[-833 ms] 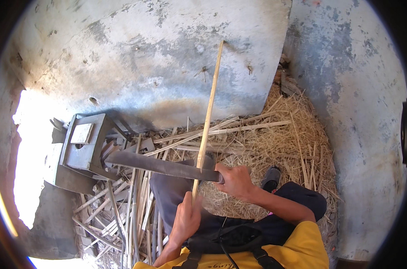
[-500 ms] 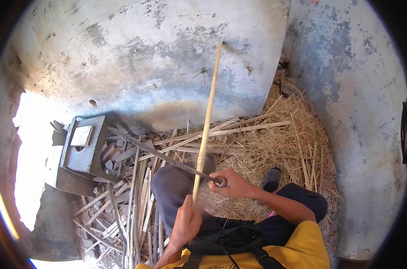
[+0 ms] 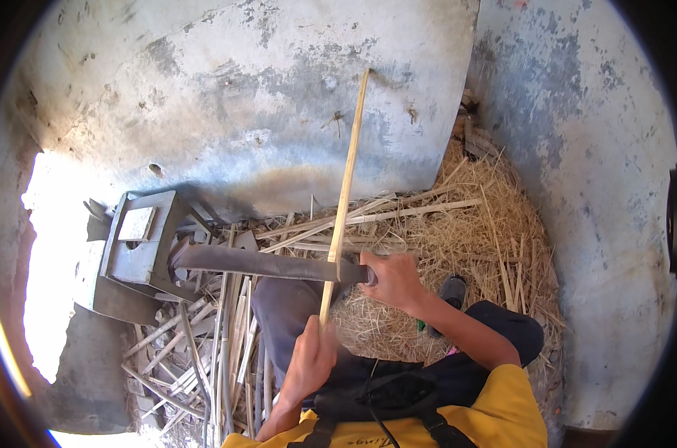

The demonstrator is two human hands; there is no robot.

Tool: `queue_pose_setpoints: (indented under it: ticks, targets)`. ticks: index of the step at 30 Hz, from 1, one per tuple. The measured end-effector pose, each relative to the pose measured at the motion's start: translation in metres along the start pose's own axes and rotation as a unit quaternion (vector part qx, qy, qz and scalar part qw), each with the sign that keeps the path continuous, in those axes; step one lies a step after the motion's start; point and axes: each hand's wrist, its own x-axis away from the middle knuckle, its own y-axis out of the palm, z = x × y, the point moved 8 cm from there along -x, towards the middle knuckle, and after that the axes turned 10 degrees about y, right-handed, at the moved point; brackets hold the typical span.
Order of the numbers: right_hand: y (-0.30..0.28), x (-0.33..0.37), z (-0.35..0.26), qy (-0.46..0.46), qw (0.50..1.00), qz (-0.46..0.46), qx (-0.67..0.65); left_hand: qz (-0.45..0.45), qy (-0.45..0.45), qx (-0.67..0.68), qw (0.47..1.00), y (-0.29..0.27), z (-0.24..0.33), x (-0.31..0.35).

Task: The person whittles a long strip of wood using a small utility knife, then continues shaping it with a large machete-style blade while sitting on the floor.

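A long, pale bamboo strip slants up in front of me, its far end by the wall. My left hand is closed around its near end, above my lap. In my right hand is the handle of a machete with a long, broad, dark blade. That blade lies across the strip and points left, its flat side facing up. Where they cross, part of the strip passes over the blade, near the handle. The blade's edge at that spot is hidden.
Several cut strips and sticks lie heaped at my left. Straw-like shavings cover the floor ahead and right. A grey wooden box stands at left by a bright opening. Worn walls close in ahead and at right.
My right hand has moved slightly forward and to the right. The machete has turned, so its broad side now shows and it lies more level across the strip. My left hand keeps its grip.
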Motion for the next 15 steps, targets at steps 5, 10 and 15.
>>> queue_pose_setpoints:
  ticks: [5,10,15]
  targets:
    - [-0.002,-0.001,-0.005,-0.004,1.0,0.03,0.004,-0.001,-0.038,-0.004,0.999,-0.005,-0.008,-0.003]
    - [0.037,0.001,0.019,0.112,0.92,-0.218,-0.305,-0.004,-0.024,0.021,0.999,-0.001,0.0,-0.004]
    - [0.002,0.005,-0.005,-0.014,0.998,0.005,-0.056,-0.008,-0.01,-0.002,1.0,0.001,-0.001,-0.003]
